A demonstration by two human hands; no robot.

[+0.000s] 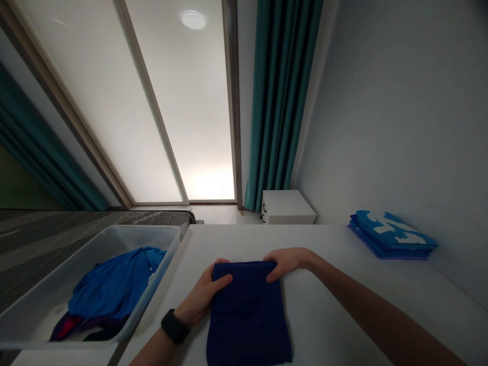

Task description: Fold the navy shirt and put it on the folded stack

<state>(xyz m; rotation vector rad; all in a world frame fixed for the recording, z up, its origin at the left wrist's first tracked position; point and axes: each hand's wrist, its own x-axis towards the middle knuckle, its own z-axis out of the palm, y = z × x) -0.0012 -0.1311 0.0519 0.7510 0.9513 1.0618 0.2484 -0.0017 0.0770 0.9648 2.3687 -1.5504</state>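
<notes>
A dark navy piece of cloth (249, 315), folded into a rectangle, lies flat on the white table (324, 305) in front of me. My left hand (211, 287) grips its far left corner, thumb on top and fingers beneath or behind the edge. At the far right corner, my right hand (284, 262) pinches the cloth the same way. A dark watch (175, 326) is strapped on my left wrist. The kind of garment cannot be made out from this fold.
Left of the table edge, a translucent plastic bin (160, 272) holds loose blue clothing (114, 284) and darker pieces. A stack of folded blue and purple clothes (392, 236) sits at the right by the wall. Beyond the table stand a small white cabinet (288, 206) and a teal curtain (284, 101).
</notes>
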